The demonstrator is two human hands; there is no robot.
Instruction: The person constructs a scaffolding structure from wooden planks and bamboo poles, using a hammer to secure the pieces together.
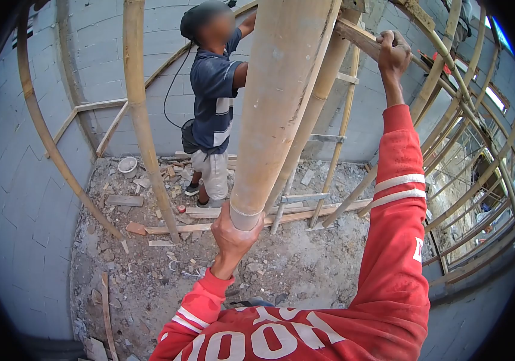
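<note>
My left hand (233, 236) is wrapped round the lower end of a thick, pale brown pipe (275, 108) that rises toward the top of the view. Raised at the upper right, my right hand (393, 53) is closed on the end of a wooden piece (360, 38), which extends left toward the pole behind the pipe. Part of that wooden piece is hidden by my fingers. A bamboo pole (314, 102) slants close behind the pipe.
A co-worker (212, 90) stands just left of the pipe, arms raised. Bamboo poles (134, 78) stand at left, with more framework (462, 90) at right. Planks (209, 227) and a white bowl (127, 165) lie on the rubble-strewn ground (293, 265). Grey block walls (23, 192) surround it.
</note>
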